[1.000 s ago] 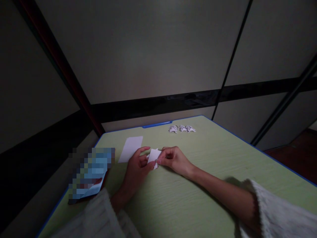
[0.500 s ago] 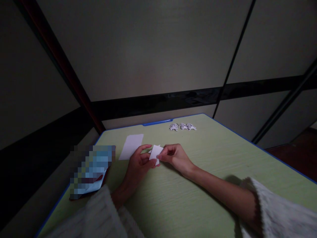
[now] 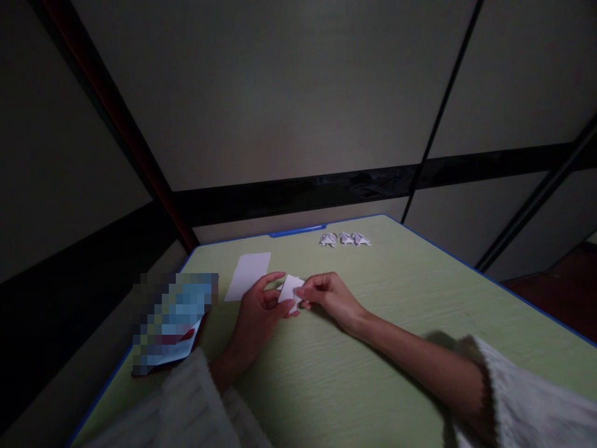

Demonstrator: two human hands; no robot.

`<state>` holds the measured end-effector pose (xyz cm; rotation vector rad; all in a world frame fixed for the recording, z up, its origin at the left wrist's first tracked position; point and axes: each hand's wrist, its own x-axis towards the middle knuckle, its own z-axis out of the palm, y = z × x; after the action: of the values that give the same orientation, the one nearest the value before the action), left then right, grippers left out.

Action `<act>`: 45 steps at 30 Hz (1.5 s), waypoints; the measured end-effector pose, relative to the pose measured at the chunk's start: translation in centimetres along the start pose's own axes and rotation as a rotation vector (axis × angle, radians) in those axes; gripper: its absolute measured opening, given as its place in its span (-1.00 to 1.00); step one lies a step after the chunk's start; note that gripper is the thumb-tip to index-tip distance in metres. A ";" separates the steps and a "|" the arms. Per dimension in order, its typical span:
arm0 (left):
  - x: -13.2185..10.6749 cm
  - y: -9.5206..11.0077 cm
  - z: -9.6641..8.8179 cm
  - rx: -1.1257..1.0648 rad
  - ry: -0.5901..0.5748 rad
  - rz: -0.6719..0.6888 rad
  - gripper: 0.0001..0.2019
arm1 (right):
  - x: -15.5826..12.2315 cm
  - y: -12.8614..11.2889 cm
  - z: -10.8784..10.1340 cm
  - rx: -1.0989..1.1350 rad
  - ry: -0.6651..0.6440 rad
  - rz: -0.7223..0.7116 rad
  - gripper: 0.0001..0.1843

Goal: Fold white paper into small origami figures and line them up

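Observation:
A small piece of folded white paper (image 3: 289, 289) is held just above the table, between my two hands. My left hand (image 3: 261, 305) grips its left and lower side, with the thumb on the front face and the index finger stretched along the top. At its right side, my right hand (image 3: 329, 295) pinches the paper, thumb on the front. The fingers behind the paper are partly hidden. Beyond my hands, three folded white paper figures (image 3: 346, 238) sit in a row near the far edge.
White paper sheets (image 3: 247, 274) lie flat left of my hands. Farther left is a phone or tablet-like item (image 3: 180, 323), largely pixelated. The pale green table (image 3: 373, 373) has a blue rim and a blue handle (image 3: 298, 231) at its far edge, close to a panelled wall.
My right thumb has shifted up and slightly left over the folded paper. The paper has tilted a little and moved slightly left. My left hand keeps its hold.

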<state>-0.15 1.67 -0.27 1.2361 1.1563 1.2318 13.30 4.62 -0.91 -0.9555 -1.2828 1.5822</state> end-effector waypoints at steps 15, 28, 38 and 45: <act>-0.1 0.0 -0.2 -0.037 0.014 -0.004 -0.49 | 0.1 -0.4 -0.8 0.123 -0.097 0.081 -0.77; -0.3 0.5 0.2 0.006 0.016 0.008 -0.51 | 0.3 -0.3 -0.7 0.162 -0.038 0.046 -0.56; 0.1 -0.3 -0.3 -0.011 0.004 0.005 -0.45 | 0.4 -0.7 -1.5 0.201 -0.148 0.119 -0.73; 0.0 -0.1 -0.1 -0.040 -0.033 -0.004 -0.44 | 0.2 -1.0 -1.4 0.077 -0.236 0.140 -0.72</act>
<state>-0.20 1.70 -0.40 1.2193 1.1043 1.2219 14.64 5.37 -0.16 -0.8445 -1.3268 1.8842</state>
